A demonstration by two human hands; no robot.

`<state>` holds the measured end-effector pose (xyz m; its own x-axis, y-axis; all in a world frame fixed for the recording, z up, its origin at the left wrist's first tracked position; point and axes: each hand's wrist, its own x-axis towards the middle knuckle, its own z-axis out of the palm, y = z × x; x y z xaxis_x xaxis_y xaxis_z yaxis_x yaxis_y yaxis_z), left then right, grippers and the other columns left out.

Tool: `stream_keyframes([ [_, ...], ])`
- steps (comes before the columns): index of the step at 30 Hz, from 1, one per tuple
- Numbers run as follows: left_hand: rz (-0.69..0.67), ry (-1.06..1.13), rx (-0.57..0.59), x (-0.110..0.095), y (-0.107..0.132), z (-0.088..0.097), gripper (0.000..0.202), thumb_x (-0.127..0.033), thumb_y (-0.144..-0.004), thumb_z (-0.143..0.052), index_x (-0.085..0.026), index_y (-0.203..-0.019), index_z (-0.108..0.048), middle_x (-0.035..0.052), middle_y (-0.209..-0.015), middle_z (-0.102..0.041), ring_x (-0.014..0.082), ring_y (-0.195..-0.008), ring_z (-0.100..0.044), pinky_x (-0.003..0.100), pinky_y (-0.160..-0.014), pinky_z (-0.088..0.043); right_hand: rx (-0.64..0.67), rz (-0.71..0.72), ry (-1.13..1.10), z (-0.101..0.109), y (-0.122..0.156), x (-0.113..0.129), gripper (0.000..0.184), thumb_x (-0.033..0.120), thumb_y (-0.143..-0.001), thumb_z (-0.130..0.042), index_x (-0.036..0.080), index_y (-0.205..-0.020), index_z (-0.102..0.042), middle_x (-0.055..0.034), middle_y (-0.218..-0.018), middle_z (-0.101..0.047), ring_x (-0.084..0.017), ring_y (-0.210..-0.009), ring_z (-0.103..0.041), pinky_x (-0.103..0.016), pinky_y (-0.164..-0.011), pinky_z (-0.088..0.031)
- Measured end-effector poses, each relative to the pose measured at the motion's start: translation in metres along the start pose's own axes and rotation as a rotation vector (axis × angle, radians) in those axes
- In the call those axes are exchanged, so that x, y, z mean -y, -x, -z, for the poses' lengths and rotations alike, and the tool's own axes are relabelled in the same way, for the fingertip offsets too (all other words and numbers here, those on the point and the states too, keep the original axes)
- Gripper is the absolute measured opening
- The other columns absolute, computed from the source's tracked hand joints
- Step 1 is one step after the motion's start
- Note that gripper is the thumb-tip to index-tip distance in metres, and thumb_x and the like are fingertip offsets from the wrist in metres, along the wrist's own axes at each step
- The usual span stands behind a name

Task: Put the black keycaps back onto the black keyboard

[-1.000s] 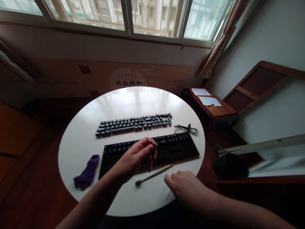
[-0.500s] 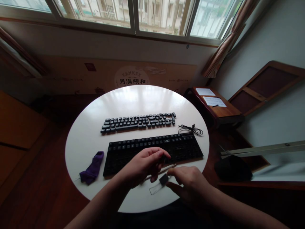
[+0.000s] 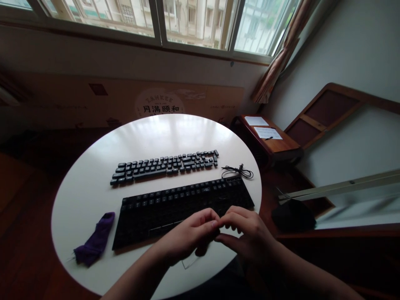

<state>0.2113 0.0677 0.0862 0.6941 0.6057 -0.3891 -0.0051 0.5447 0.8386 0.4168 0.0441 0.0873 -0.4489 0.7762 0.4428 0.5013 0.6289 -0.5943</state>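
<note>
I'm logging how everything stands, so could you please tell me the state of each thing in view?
Left hand, fingers curled, tips seemingly meeting the right's
Right hand, fingers bent; anything pinched is hidden
Keyboard, far rows capped, nearer area seemingly bare
Loose keycaps, laid out in rows
Cable, bundled
Purple cloth, crumpled
Papers, lying flat
Pen, lying at a paper's edge
Right-side curtain, gathered

Soft daylight enters through the far windows (image 3: 196, 21).
At right, a curtain (image 3: 276, 68) hangs near the pale wall (image 3: 362, 54), above low wooden furniture (image 3: 286, 143); the floor (image 3: 25, 262) is dark reddish.
</note>
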Motion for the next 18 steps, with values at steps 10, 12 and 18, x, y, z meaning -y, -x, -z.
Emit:
stream_keyframes([
  [10, -0.011, 0.022, 0.014, 0.000, -0.020, -0.004, 0.067, -0.059, -0.091, -0.058, -0.019, -0.143, -0.043, -0.0053, -0.069, -0.046, 0.0078, -0.053, -0.034, 0.021, -0.050, -0.026, 0.024, -0.058, -0.080, 0.012, -0.002, -0.011, 0.013, 0.028, -0.085, -0.073, 0.018, -0.089, -0.065, -0.0004, -0.075, -0.064, -0.010, -0.064, -0.056, -0.020, -0.058, -0.048],
  [12, -0.038, 0.038, -0.066, 0.002, -0.019, 0.001, 0.074, -0.066, -0.091, -0.053, -0.018, -0.146, -0.041, -0.0057, -0.066, -0.043, 0.0089, -0.054, -0.033, 0.021, -0.050, -0.027, 0.020, -0.124, -0.076, 0.023, -0.004, -0.037, 0.015, 0.030, -0.086, -0.072, 0.017, -0.090, -0.065, -0.0002, -0.075, -0.064, -0.009, -0.063, -0.057, -0.019, -0.058, -0.048],
  [18, -0.256, 0.103, -0.541, 0.006, 0.016, 0.042, 0.073, -0.065, -0.082, -0.064, -0.023, -0.140, -0.047, -0.0075, -0.058, -0.042, 0.0068, -0.046, -0.021, 0.019, -0.043, -0.015, -0.070, -0.319, 0.034, 0.058, -0.004, -0.160, 0.025, 0.038, -0.086, -0.072, 0.014, -0.094, -0.070, -0.0055, -0.085, -0.071, -0.011, -0.065, -0.063, -0.021, -0.058, -0.051],
])
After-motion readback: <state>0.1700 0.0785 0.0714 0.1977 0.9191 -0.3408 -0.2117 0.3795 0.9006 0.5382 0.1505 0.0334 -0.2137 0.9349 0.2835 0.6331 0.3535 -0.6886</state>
